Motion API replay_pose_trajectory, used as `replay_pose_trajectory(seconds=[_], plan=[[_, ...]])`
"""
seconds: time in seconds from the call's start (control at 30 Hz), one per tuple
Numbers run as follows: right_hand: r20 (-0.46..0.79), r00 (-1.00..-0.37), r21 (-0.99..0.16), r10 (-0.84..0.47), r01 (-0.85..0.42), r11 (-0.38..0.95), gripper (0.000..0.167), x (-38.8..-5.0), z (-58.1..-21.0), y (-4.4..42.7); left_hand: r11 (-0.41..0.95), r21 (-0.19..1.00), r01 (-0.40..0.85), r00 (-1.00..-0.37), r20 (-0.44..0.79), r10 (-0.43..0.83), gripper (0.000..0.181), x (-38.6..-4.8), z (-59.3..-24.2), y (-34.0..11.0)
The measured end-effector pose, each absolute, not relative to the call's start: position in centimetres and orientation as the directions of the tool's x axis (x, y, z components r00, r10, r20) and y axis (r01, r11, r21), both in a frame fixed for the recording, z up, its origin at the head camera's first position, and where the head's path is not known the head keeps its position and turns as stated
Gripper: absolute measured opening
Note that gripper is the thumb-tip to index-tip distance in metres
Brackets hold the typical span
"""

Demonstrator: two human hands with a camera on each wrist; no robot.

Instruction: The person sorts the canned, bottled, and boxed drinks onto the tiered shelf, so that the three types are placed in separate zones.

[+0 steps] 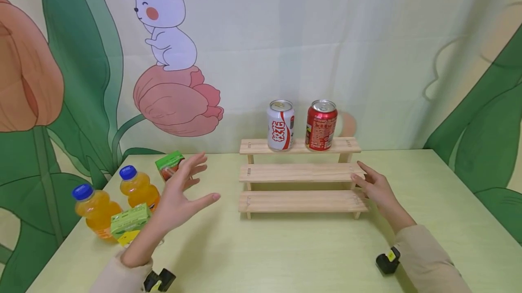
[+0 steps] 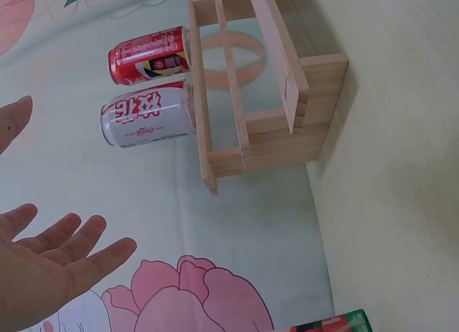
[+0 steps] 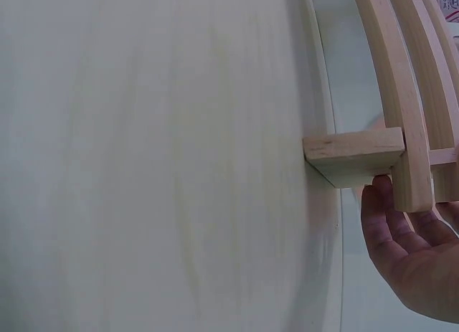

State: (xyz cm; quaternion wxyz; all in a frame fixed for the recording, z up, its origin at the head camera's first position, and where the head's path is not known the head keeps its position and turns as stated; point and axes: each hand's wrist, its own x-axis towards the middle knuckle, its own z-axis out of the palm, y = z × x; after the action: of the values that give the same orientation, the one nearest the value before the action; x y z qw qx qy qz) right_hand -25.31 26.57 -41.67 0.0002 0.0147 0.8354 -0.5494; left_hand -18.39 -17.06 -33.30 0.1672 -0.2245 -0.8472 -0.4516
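A three-tier wooden display rack (image 1: pixel 299 173) stands on the table. On its top tier stand a white can (image 1: pixel 280 126) with red lettering and a red soda can (image 1: pixel 321 126), side by side and apart. My right hand (image 1: pixel 377 189) holds the rack's right end, its fingertips at the ends of the lower tiers in the right wrist view. My left hand (image 1: pixel 179 200) is in the air left of the rack, fingers spread and holding nothing. In the head view it partly covers a green drink carton (image 1: pixel 169 160) with a red picture.
At the table's left are two orange drink bottles with blue caps, the nearer bottle (image 1: pixel 98 213) and the farther bottle (image 1: pixel 138 186). A light green carton (image 1: pixel 130 220) is beside them, with a yellow item partly behind my left wrist. A printed curtain (image 1: pixel 244 57) hangs behind the table.
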Motion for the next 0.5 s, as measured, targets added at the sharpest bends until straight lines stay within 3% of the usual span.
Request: replay_pose_trajectory(seconds=[0.5], plan=[[-0.026,-0.999,-0.918,0.029,0.036,0.396,0.067,-25.5,-41.9,26.7,0.527,0.689,0.497,-0.864,0.451,0.225,0.07,-17.8,-34.3,-19.1]])
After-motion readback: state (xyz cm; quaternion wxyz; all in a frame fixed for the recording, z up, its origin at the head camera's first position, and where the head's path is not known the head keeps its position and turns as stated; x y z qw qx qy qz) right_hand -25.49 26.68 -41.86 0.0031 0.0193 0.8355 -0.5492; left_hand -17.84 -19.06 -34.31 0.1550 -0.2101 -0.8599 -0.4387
